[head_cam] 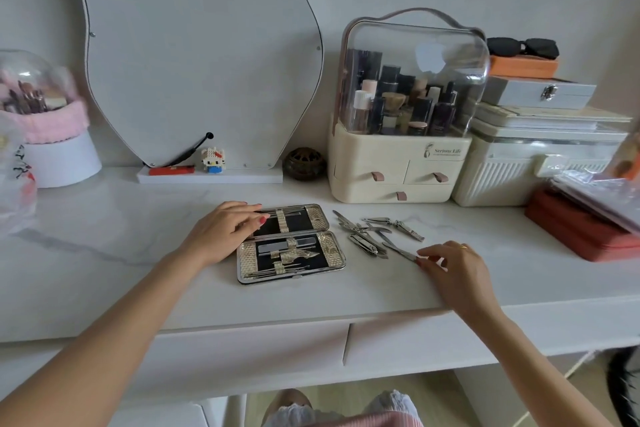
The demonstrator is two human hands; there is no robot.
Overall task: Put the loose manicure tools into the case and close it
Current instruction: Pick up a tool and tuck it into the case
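Note:
The manicure case (pixel 333 257) lies open flat on the white tabletop, two black-lined halves with gold woven bands, a few tools strapped inside. My left hand (pixel 225 232) rests with straight fingers on the far half's left edge. Right of the case lies a loose pile of steel manicure tools (pixel 367 231), among them nail clippers (pixel 410 230) and scissors. My right hand (pixel 450 267) pinches the near end of a thin steel tool (pixel 398 249) at the pile's front right; the tool still lies on the table.
A cream cosmetics organizer (pixel 398 163) with a clear dome stands behind the tools, with white boxes (pixel 526 167) to its right. A red case stack (pixel 581 232) sits at far right. A mirror (pixel 194 46) and a brush holder (pixel 45 115) stand at the back left.

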